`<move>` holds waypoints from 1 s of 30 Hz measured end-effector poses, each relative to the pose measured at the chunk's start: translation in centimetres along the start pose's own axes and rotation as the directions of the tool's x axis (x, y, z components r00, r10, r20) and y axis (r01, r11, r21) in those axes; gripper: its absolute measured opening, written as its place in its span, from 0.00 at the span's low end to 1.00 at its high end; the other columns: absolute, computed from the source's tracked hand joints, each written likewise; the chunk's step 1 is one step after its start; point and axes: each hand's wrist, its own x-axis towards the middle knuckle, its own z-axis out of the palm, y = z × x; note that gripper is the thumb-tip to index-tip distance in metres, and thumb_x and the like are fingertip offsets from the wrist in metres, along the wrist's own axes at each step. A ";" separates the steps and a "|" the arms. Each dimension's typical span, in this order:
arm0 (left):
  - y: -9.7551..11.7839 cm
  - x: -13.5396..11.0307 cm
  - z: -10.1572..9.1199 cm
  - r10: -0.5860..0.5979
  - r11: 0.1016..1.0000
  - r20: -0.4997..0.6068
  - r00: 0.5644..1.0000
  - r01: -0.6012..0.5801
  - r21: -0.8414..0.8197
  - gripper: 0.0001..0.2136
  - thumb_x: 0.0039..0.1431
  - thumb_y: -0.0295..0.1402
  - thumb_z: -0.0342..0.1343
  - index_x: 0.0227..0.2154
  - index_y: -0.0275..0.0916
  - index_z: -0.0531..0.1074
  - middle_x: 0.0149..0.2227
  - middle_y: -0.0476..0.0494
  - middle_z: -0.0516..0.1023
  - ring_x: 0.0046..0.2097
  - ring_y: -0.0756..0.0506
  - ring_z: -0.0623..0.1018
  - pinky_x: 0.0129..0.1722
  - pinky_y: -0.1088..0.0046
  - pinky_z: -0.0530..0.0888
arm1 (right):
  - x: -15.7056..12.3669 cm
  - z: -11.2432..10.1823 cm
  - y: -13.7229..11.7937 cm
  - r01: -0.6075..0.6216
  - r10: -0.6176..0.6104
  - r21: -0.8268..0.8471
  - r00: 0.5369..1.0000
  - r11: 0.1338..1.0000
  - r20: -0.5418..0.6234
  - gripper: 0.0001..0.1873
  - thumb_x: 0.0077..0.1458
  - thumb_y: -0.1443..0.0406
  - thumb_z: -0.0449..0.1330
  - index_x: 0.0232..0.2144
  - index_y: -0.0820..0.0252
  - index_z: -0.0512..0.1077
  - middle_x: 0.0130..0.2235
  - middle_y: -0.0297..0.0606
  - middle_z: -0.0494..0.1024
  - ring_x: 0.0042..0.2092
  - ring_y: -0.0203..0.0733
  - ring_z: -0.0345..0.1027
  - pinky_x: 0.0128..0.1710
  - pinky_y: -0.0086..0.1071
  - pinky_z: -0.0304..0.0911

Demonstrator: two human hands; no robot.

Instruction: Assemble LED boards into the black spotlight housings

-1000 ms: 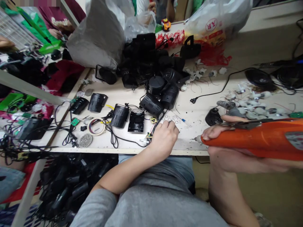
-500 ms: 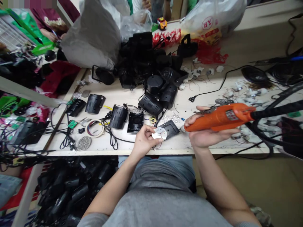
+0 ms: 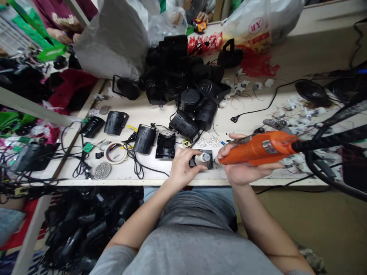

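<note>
My left hand [image 3: 183,166] has its thumb and fingers closed around a small whitish round-topped part [image 3: 204,157], which looks like a small motor. That part stands on a black rectangular plate [image 3: 210,163] near the table's front edge. An orange electric screwdriver [image 3: 258,148] lies across my right hand [image 3: 241,173], whose fingers wrap it. Its tip points left and ends close to the plate's right side; whether they touch cannot be made out. Just behind the plate are several small silvery pieces [image 3: 205,143] on the tabletop.
Black cylindrical housings [image 3: 145,139] and an open square black frame [image 3: 165,146] stand left of my hands. A round dish of screws [image 3: 102,170] and a tape roll [image 3: 115,152] lie further left. Black lamps pile up behind. White motors with wires [image 3: 292,105] and thick cables are on the right.
My left hand has turned the whitish part from lying flat to standing on the black plate. The screwdriver in my right hand has moved slightly left, towards the plate.
</note>
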 end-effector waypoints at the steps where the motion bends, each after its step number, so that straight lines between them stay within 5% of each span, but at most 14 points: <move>1: -0.1 0.2 0.0 0.032 0.998 0.009 0.999 -0.033 0.058 0.18 0.50 0.39 0.72 0.43 0.41 0.77 0.42 0.44 0.82 0.45 0.42 0.77 0.47 0.64 0.74 | 0.0 0.0 -0.2 0.011 -0.011 -0.002 1.000 1.000 0.000 0.48 0.47 0.25 0.39 0.36 0.52 0.79 0.18 0.33 0.70 0.16 0.40 0.59 0.14 0.33 0.54; 6: -0.5 0.3 0.3 0.104 0.977 0.019 0.994 -0.105 0.187 0.21 0.55 0.40 0.69 0.50 0.40 0.76 0.49 0.40 0.78 0.51 0.40 0.75 0.53 0.61 0.70 | 0.3 -0.4 -1.8 0.080 -0.080 -0.011 0.997 0.997 0.008 0.49 0.49 0.26 0.37 0.37 0.53 0.79 0.18 0.34 0.69 0.16 0.41 0.59 0.15 0.35 0.56; 13: -0.4 0.5 0.6 -0.009 0.991 -0.004 1.000 0.010 0.134 0.22 0.47 0.36 0.74 0.45 0.40 0.78 0.47 0.43 0.73 0.53 0.40 0.73 0.56 0.60 0.71 | 0.9 -0.5 -3.5 0.091 -0.095 0.046 0.992 0.995 0.086 0.52 0.48 0.25 0.34 0.41 0.55 0.78 0.20 0.35 0.70 0.18 0.43 0.63 0.19 0.39 0.62; 23: 0.2 0.9 0.5 -0.102 0.994 0.039 0.994 0.100 0.040 0.20 0.48 0.33 0.72 0.45 0.43 0.78 0.47 0.44 0.72 0.53 0.40 0.73 0.56 0.60 0.71 | 0.7 2.2 -2.5 0.047 -0.045 -0.046 0.998 0.998 0.044 0.44 0.50 0.27 0.39 0.36 0.50 0.77 0.19 0.33 0.65 0.18 0.42 0.61 0.19 0.37 0.59; 30: -0.1 1.0 0.6 -0.085 0.996 0.048 0.995 0.083 0.045 0.19 0.48 0.36 0.72 0.44 0.43 0.79 0.46 0.45 0.72 0.52 0.41 0.73 0.54 0.62 0.72 | 1.3 1.7 -1.5 0.024 -0.029 0.029 0.981 0.999 0.190 0.48 0.49 0.26 0.38 0.37 0.54 0.79 0.20 0.34 0.69 0.18 0.41 0.62 0.16 0.36 0.59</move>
